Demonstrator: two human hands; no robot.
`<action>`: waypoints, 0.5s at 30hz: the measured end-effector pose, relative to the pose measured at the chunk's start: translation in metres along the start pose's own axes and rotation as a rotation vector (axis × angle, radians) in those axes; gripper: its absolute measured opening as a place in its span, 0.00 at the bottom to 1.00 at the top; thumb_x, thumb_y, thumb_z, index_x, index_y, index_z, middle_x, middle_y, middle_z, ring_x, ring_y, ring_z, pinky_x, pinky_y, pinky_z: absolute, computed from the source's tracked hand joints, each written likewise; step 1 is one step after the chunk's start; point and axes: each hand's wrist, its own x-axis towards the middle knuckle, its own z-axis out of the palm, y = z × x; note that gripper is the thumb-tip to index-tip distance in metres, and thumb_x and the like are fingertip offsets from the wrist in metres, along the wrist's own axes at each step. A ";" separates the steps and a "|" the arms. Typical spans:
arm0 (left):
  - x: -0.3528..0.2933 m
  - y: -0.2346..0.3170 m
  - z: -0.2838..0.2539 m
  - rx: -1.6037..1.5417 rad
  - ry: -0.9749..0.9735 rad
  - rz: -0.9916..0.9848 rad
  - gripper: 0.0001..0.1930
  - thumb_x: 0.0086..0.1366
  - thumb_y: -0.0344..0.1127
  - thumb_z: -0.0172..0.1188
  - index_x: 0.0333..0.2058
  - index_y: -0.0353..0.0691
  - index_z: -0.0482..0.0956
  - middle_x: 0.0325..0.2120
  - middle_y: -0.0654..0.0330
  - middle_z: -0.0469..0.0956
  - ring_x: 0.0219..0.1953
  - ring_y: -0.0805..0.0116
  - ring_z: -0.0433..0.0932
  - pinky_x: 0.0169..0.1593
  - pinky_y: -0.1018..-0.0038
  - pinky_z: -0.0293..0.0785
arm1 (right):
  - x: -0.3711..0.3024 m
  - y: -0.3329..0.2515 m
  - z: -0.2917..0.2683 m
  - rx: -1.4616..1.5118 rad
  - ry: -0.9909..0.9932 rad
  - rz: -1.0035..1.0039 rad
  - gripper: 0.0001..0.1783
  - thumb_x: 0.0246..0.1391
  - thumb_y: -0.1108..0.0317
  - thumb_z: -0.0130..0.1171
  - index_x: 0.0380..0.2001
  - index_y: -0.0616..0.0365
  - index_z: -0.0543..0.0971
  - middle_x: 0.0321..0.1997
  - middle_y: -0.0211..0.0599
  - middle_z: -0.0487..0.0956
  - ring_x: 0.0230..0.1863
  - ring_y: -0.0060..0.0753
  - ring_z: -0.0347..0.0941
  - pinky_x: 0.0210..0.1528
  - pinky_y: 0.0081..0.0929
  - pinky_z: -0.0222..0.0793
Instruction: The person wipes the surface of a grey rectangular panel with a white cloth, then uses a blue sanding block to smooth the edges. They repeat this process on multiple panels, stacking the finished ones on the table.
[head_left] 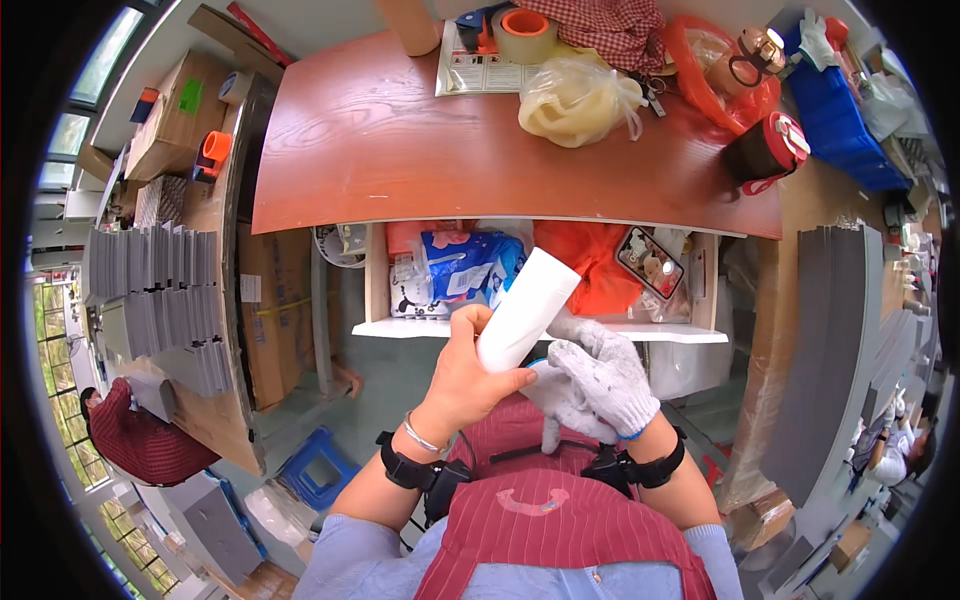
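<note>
Over an open drawer, my bare left hand is wrapped round a smooth white roll, which leans up and to the right. My right hand wears a grey-white knit glove with dark smudges, its fingers bent. A second knit glove hangs loose in its grip, beside my left thumb. Inside the drawer lie a blue printed package, a red plastic bag and a phone in a patterned case. The roll and my hands hide part of the drawer's front.
On the reddish wooden desk are a tied bag of yellowish material, a tape roll and a dark cup with a red lid. Stacked grey panels stand left, a blue stool below. Another person works at far left.
</note>
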 end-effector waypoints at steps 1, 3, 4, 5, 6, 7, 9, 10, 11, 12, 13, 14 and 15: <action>0.000 0.005 0.000 0.071 -0.014 0.111 0.40 0.54 0.43 0.76 0.56 0.33 0.59 0.47 0.52 0.70 0.52 0.63 0.71 0.55 0.65 0.72 | 0.002 0.000 0.006 0.021 0.046 -0.011 0.25 0.62 0.56 0.60 0.53 0.66 0.79 0.47 0.48 0.83 0.47 0.34 0.80 0.52 0.31 0.74; 0.000 -0.001 -0.001 -0.124 -0.063 0.136 0.37 0.59 0.42 0.73 0.57 0.33 0.58 0.48 0.52 0.69 0.51 0.64 0.71 0.55 0.65 0.72 | 0.007 0.002 0.017 0.104 0.103 -0.038 0.23 0.62 0.60 0.60 0.53 0.66 0.79 0.48 0.46 0.83 0.47 0.32 0.79 0.51 0.31 0.74; 0.001 -0.005 -0.001 -0.221 -0.088 0.149 0.36 0.61 0.41 0.71 0.57 0.33 0.57 0.48 0.52 0.69 0.51 0.64 0.71 0.55 0.65 0.72 | 0.008 0.001 0.020 0.164 0.122 -0.053 0.22 0.62 0.61 0.60 0.53 0.66 0.79 0.48 0.45 0.83 0.47 0.31 0.79 0.50 0.30 0.74; 0.003 -0.006 -0.001 -0.338 -0.101 0.153 0.29 0.66 0.38 0.65 0.56 0.35 0.57 0.48 0.54 0.67 0.51 0.67 0.70 0.55 0.66 0.72 | 0.010 0.000 0.024 0.226 0.141 -0.069 0.21 0.62 0.63 0.60 0.53 0.66 0.79 0.48 0.44 0.84 0.47 0.30 0.79 0.50 0.30 0.74; 0.006 -0.009 -0.001 -0.439 -0.099 0.115 0.28 0.66 0.37 0.64 0.56 0.35 0.57 0.48 0.55 0.67 0.50 0.68 0.71 0.54 0.67 0.72 | 0.012 0.000 0.025 0.205 0.143 -0.059 0.20 0.62 0.64 0.60 0.53 0.66 0.80 0.47 0.43 0.84 0.47 0.29 0.79 0.50 0.29 0.74; 0.007 -0.012 -0.002 -0.541 -0.097 0.077 0.27 0.67 0.36 0.63 0.55 0.36 0.57 0.47 0.56 0.66 0.49 0.69 0.71 0.53 0.68 0.73 | 0.013 0.000 0.025 0.185 0.146 -0.049 0.20 0.62 0.65 0.60 0.52 0.67 0.80 0.46 0.42 0.84 0.46 0.28 0.79 0.49 0.29 0.74; 0.009 -0.005 -0.005 -0.710 -0.110 -0.025 0.25 0.65 0.32 0.63 0.53 0.38 0.58 0.47 0.58 0.65 0.46 0.71 0.72 0.48 0.70 0.75 | 0.016 -0.001 0.029 0.134 0.184 -0.067 0.19 0.62 0.65 0.60 0.51 0.67 0.80 0.43 0.40 0.84 0.43 0.27 0.79 0.47 0.27 0.75; 0.009 -0.006 -0.004 -0.684 -0.075 0.006 0.27 0.63 0.31 0.64 0.54 0.38 0.58 0.46 0.58 0.66 0.45 0.71 0.73 0.48 0.70 0.75 | 0.016 -0.007 0.031 0.096 0.199 -0.057 0.19 0.61 0.65 0.60 0.51 0.67 0.80 0.43 0.40 0.84 0.43 0.26 0.79 0.47 0.27 0.75; 0.010 -0.007 -0.003 -0.657 -0.040 0.036 0.29 0.62 0.30 0.65 0.55 0.38 0.57 0.45 0.58 0.66 0.45 0.70 0.74 0.47 0.70 0.76 | 0.014 -0.016 0.032 0.058 0.215 -0.046 0.19 0.61 0.65 0.61 0.50 0.67 0.80 0.44 0.41 0.84 0.43 0.26 0.79 0.46 0.27 0.75; 0.010 -0.008 -0.002 -0.631 -0.006 0.065 0.31 0.60 0.29 0.67 0.56 0.38 0.57 0.44 0.58 0.67 0.44 0.70 0.74 0.47 0.70 0.76 | 0.012 -0.024 0.034 0.021 0.231 -0.035 0.19 0.61 0.65 0.61 0.50 0.67 0.81 0.44 0.41 0.84 0.43 0.26 0.79 0.46 0.27 0.76; 0.009 -0.006 -0.004 -0.513 0.014 0.071 0.34 0.58 0.29 0.68 0.57 0.38 0.56 0.43 0.57 0.69 0.44 0.68 0.75 0.47 0.69 0.76 | 0.010 -0.029 0.041 0.051 0.241 -0.085 0.19 0.60 0.64 0.63 0.48 0.67 0.81 0.41 0.42 0.85 0.39 0.27 0.81 0.42 0.27 0.77; 0.008 -0.001 -0.006 -0.394 0.027 0.077 0.37 0.56 0.29 0.70 0.58 0.38 0.56 0.43 0.56 0.70 0.45 0.67 0.76 0.48 0.68 0.76 | 0.010 -0.030 0.047 -0.029 0.256 -0.115 0.19 0.59 0.63 0.64 0.47 0.67 0.81 0.39 0.42 0.86 0.38 0.27 0.81 0.41 0.27 0.77; 0.008 0.002 -0.008 -0.275 0.040 0.084 0.39 0.53 0.29 0.71 0.59 0.38 0.55 0.42 0.55 0.71 0.45 0.65 0.76 0.49 0.67 0.77 | 0.010 -0.030 0.051 -0.110 0.271 -0.144 0.19 0.59 0.63 0.64 0.47 0.68 0.82 0.38 0.42 0.86 0.36 0.27 0.82 0.40 0.28 0.77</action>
